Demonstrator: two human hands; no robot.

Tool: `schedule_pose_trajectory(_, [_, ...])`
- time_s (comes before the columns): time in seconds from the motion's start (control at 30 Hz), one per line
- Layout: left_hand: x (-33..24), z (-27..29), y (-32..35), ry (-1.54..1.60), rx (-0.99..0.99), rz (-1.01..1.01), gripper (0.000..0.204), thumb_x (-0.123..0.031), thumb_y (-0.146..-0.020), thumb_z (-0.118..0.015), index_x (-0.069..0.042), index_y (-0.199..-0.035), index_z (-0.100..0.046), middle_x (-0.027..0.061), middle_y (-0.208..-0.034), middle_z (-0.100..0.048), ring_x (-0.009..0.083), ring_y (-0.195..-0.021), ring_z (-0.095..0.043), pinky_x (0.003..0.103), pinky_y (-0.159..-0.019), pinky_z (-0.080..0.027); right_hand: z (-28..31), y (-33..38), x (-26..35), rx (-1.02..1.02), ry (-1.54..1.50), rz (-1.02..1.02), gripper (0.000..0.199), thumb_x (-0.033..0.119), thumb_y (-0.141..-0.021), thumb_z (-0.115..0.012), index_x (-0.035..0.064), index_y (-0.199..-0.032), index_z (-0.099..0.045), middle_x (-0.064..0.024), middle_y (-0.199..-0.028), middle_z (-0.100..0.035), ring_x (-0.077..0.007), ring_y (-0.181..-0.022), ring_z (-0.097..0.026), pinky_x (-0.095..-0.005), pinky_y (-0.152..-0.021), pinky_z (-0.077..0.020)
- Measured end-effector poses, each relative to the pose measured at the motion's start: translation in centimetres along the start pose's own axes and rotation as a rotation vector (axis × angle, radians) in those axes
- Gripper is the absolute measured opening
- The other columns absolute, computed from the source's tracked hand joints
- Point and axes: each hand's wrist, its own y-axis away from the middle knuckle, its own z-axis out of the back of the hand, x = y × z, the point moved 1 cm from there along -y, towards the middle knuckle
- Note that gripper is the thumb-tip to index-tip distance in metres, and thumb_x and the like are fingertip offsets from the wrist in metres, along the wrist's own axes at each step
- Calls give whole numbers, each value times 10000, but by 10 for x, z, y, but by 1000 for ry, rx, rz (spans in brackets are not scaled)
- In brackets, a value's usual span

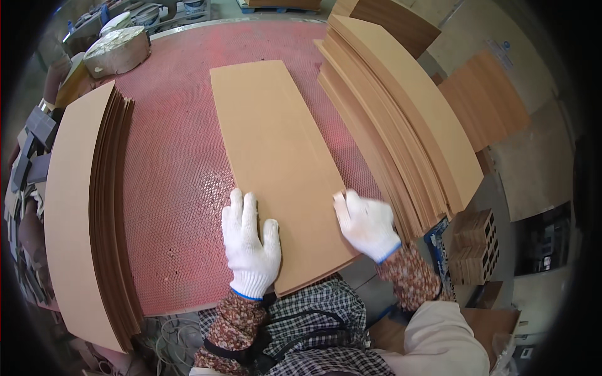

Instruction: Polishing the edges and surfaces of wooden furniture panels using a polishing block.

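Your left hand [252, 244] lies flat, fingers [243, 210] stretched out and pressing on the near left edge of the brown board [282, 156]. Your right hand [367, 225] rests on its near right edge, fingers loosely spread, gripping nothing. The board lies on the red surface [175, 163] between two board stacks [81, 207].

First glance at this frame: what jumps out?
A single tan board lies flat in the middle of the red mesh table, with the gloved left hand pressed flat on its near end and the right hand at its right edge. Fanned stacks of matching boards flank it: one on the left, one on the right.
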Motion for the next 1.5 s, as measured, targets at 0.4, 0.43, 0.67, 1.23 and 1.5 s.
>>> schedule_pose_trajectory(0.4, [0, 3, 1, -28, -25, -35, 567, -68, -960, -675, 121, -1473, -523, 363, -1592, -451, 498, -1439, -482, 521, -1223, -397, 20, 149, 19, -31, -146, -98, 226, 224, -1016, -687, 76, -858, -621, -105, -612, -623, -310, -485, -621, -436, -456, -470])
schedule_pose_trajectory(0.43, [-1, 2, 3, -34, -24, -32, 567, -68, -960, -675, 121, -1473, -523, 363, -1592, -451, 498, -1439, -482, 521, -1223, -397, 22, 144, 20, -37, -154, -71, 255, 241, -1021, -690, 74, -840, -621, -102, -589, -615, -309, -470, -613, -435, -450, -466])
schedule_pose_trajectory(0.67, [3, -1, 1, -10, -40, -10, 569, -65, -946, -681, 119, -1462, -527, 368, -1580, -456, 498, -1428, -488, 523, -1222, -398, 29, 120, 33, 70, -133, -61, 236, 232, -1032, -689, 68, -866, -653, -104, -596, -628, -304, -476, -625, -418, -453, -473])
schedule_pose_trajectory(1.23, [-8, 15, -5, -4, 43, 37, 620, -33, -846, -713, 161, -1406, -528, 405, -1514, -467, 548, -1266, -526, 566, -1136, -436, -35, -183, 45, 105, 93, 7, 350, 327, -1095, -447, 88, -1036, -695, -171, -903, -783, -389, -851, -782, -577, -724, -605])
schedule_pose_trajectory(1.5, [-6, 10, -12, 29, 5, -27, 633, -90, -746, -771, 109, -1308, -562, 355, -1345, -522, 487, -1005, -532, 563, -910, -477, -40, -341, 54, 219, 27, -66, 454, 306, -1039, -470, 44, -1273, -757, -236, -1299, -744, -433, -1209, -721, -566, -1010, -564])
